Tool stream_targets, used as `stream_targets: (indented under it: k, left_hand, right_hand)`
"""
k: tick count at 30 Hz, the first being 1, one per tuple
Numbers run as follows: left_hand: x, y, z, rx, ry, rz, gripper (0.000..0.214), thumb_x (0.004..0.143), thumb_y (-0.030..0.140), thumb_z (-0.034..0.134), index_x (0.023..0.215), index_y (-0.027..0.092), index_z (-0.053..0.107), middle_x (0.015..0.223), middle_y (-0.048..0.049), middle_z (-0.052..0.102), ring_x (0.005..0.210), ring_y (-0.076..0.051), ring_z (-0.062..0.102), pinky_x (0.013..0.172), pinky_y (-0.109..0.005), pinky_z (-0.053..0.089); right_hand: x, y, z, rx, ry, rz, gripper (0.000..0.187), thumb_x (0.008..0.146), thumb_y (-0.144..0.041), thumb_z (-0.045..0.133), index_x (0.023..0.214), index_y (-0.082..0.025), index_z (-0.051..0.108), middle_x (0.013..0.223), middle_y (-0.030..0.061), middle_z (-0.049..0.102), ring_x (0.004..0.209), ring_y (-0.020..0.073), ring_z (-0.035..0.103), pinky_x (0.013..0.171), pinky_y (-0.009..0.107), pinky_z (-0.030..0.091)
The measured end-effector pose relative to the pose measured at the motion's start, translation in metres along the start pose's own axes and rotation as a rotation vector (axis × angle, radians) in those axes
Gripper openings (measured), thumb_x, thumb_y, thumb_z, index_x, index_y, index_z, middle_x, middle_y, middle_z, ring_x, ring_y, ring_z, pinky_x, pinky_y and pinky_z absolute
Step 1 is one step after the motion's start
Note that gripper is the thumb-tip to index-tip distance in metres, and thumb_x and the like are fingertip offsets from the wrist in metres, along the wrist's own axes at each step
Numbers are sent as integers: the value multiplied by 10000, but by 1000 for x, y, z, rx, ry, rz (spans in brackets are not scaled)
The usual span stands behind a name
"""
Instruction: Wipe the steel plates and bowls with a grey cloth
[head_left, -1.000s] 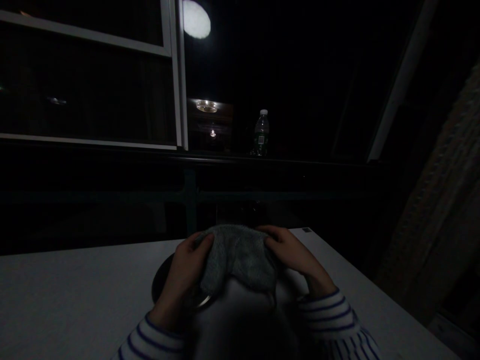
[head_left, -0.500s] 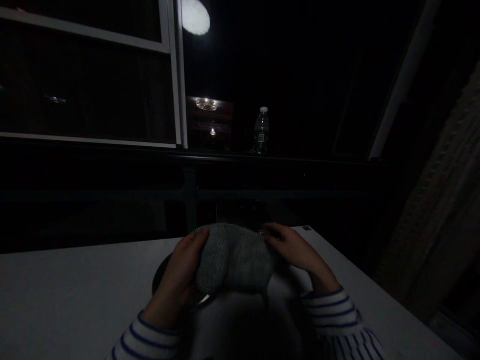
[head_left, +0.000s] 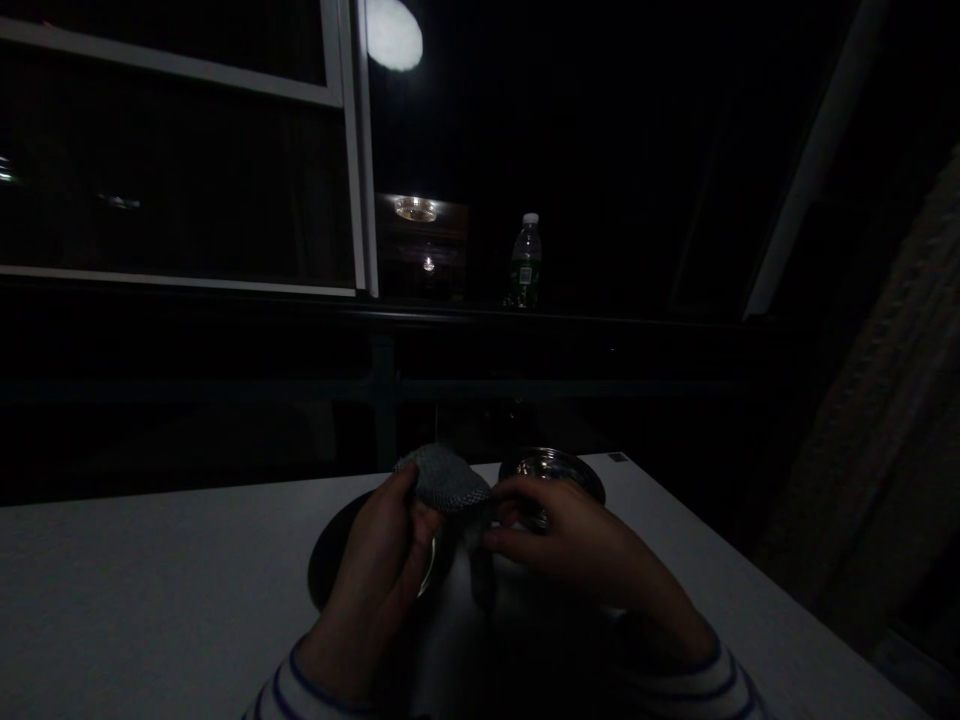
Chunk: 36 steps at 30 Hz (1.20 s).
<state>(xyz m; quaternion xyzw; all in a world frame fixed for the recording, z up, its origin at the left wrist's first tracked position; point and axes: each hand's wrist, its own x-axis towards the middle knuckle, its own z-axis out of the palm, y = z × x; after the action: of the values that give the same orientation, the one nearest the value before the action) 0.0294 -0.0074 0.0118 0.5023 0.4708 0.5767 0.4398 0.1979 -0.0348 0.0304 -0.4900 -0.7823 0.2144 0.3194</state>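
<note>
A grey, coarsely woven cloth is held up between my two hands, partly folded over. My left hand grips its left side, with the thumb on top and the fingers beneath. At the cloth's right end my right hand pinches the edge between thumb and fingers. Behind my left hand, a dark round dish shows its rim; most of it is hidden. Just beyond my right hand stands a shiny metal bowl, its near side covered by the hand.
The white table has its right edge running diagonally. A plastic bottle with a white cap stands on the dark sill beyond. A patterned curtain hangs at the right. The room is dim.
The cloth, stretched wide before, is now bunched and folded smaller. My right hand has moved left and nearer, closer to my left hand, uncovering the metal bowl.
</note>
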Motion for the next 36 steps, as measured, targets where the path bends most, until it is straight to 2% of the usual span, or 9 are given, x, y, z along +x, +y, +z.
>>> stream_targets:
  k: [7,11,14,17,20,25,28,32,36]
  left_hand:
    - [-7,17,6,-515,-90,-275,160,803,307,443,800,198,561,837,-75,673,822,-195,647,683,-286,522]
    - [-6,13,6,-548,-87,-276,197,757,248,540,934,163,564,976,-81,653,876,-170,635,719,-243,502]
    - [-5,9,3,-407,16,-241,457,714,192,587,1155,163,471,1052,-86,634,903,-158,626,751,-235,481]
    - [-2,6,0,-56,71,-124,578,694,223,610,1239,140,434,1039,-107,646,893,-190,628,795,-296,467]
    - [2,1,-3,247,91,7,457,688,313,617,1097,123,550,1016,-117,650,892,-224,620,779,-325,460]
    - [6,-4,-10,533,120,161,326,713,489,553,786,174,600,790,-71,665,761,-236,619,659,-321,426]
    - [1,-3,-12,600,8,203,346,739,512,509,671,195,630,662,-39,658,653,-217,606,610,-304,398]
    - [-10,-1,-3,508,-258,209,276,740,420,530,717,211,709,723,-36,700,689,-207,614,643,-278,404]
    - [-15,-3,9,654,-316,245,234,707,399,569,686,220,717,725,-55,703,692,-224,617,612,-283,384]
  right_hand:
    - [14,3,10,218,89,31,166,795,-269,511,743,-171,634,722,8,643,687,129,590,603,218,416]
    - [18,13,9,408,48,71,203,812,-317,484,746,-158,592,681,2,600,654,113,569,609,219,416]
    - [20,18,7,377,42,113,240,835,-342,441,731,-162,561,634,-12,559,589,98,532,552,207,393]
    - [20,19,6,311,70,123,232,843,-319,421,700,-171,529,610,-19,538,567,96,506,522,204,367]
    - [20,19,5,231,109,119,209,825,-288,443,658,-177,503,601,-26,515,573,97,483,513,207,337]
    - [21,23,3,150,154,142,251,829,-327,426,651,-172,510,606,-23,508,580,104,483,511,216,331]
    - [22,25,3,102,199,171,285,832,-366,426,647,-171,521,572,-25,495,542,104,470,484,219,311]
    - [23,24,5,59,216,156,303,827,-386,458,646,-166,561,573,-13,542,532,105,490,480,218,308]
    - [25,22,9,50,206,127,291,829,-349,473,635,-163,586,573,-6,578,537,104,515,487,210,322]
